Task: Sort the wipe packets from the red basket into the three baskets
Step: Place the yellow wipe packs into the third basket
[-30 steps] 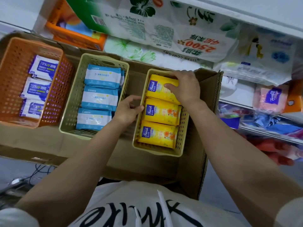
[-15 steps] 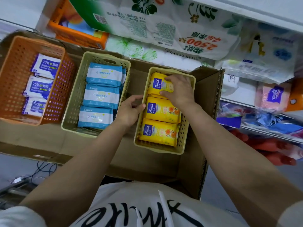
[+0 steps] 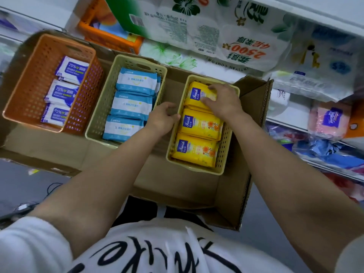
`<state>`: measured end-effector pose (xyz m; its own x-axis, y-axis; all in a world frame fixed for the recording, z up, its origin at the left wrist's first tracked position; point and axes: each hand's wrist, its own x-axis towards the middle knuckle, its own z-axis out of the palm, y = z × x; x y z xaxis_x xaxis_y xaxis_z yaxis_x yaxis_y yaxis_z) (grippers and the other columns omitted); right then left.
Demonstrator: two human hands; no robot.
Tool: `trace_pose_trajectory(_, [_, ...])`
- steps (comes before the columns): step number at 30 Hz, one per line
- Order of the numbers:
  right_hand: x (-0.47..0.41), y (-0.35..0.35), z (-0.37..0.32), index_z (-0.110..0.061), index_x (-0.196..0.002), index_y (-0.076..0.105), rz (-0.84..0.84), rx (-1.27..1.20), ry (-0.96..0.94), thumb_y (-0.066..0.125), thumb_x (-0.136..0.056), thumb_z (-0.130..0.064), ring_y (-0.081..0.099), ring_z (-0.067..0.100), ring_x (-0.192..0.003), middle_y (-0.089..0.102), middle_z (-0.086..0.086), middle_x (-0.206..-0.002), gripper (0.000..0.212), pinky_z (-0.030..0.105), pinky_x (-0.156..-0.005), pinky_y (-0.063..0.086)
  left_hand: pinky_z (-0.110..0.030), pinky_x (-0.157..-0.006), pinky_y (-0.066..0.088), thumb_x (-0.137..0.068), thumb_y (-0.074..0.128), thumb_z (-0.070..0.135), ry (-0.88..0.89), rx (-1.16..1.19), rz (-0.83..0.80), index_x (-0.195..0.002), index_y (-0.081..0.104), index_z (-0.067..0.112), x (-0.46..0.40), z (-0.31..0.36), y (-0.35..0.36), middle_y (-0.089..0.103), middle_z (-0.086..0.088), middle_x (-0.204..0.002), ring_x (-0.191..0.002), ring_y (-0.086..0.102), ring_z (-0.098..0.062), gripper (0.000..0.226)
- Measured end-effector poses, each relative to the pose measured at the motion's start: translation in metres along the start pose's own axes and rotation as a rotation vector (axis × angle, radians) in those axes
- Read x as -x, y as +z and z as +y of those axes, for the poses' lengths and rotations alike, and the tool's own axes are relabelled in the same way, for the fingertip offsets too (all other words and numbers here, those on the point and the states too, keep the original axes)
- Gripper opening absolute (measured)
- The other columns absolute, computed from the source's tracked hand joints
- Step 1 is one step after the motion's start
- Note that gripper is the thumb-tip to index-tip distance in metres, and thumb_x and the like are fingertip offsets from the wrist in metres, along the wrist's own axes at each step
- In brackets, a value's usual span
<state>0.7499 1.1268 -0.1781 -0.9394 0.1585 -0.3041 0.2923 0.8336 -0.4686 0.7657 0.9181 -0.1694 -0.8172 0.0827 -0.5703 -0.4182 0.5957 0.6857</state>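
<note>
Fingers (image 3: pixel 211 100) of the right hand (image 3: pixel 224 103) spread flat on the far yellow packet (image 3: pixel 197 94) in the right beige basket (image 3: pixel 226 146) — left hand (image 3: pixel 162 118) curled over that basket's left rim, gripping it. Blue packets (image 3: pixel 132 105) in the middle basket (image 3: pixel 98 119); white-purple packets (image 3: pixel 63 89) in the orange basket (image 3: pixel 33 75).

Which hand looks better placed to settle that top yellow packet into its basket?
The right hand: it already rests on the top yellow packet at the far end of the cream basket. The left hand only holds that basket's near-left rim, steadying it.
</note>
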Motion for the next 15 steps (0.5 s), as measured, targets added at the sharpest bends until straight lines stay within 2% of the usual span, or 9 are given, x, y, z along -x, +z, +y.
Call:
trace_pose_trajectory(2, [0.009,-0.016,-0.003,-0.019,-0.133,0.058,0.021,0.017,-0.035,0.064,-0.089,-0.049,0.047,0.029,-0.128,0.056,0.010,-0.135,0.053,0.038,-0.102,0.040,-0.039,-0.103,0.047,-0.093,0.066,0.028,0.050,-0.083,0.017,-0.140,0.049,0.021,0.007,0.005,-0.014,0.060,-0.006,-0.134,-0.122,0.056,-0.024,0.051])
trace_pose_trajectory(5, [0.030,-0.045,-0.019,-0.016,-0.133,0.058,0.070,0.109,-0.078,0.062,-0.092,-0.045,0.048,0.030,-0.127,0.056,0.012,-0.135,0.050,0.037,-0.098,0.042,-0.031,-0.094,0.045,-0.091,0.069,0.028,0.162,-0.140,0.048,-0.135,0.054,0.018,0.023,0.014,-0.045,0.063,-0.003,-0.129,-0.119,0.057,-0.020,0.048])
trace_pose_trajectory(10, [0.081,-0.066,-0.073,-0.018,-0.136,0.054,0.225,0.201,-0.173,0.059,-0.095,-0.039,0.041,0.030,-0.133,0.052,0.009,-0.139,0.046,0.041,-0.101,0.040,-0.031,-0.094,0.047,-0.089,0.072,0.024,0.360,-0.154,0.156,-0.125,0.063,0.016,0.056,0.001,-0.114,0.063,-0.003,-0.125,-0.112,0.061,-0.016,0.038])
trace_pose_trajectory(15, [0.148,-0.027,-0.147,-0.019,-0.136,0.053,0.306,0.214,-0.244,0.058,-0.096,-0.038,0.042,0.025,-0.131,0.055,0.005,-0.137,0.045,0.038,-0.103,0.038,-0.035,-0.091,0.048,-0.087,0.071,0.024,0.523,-0.304,0.309,-0.121,0.065,0.013,0.091,-0.060,-0.206,0.066,-0.009,-0.113,-0.105,0.062,-0.026,0.036])
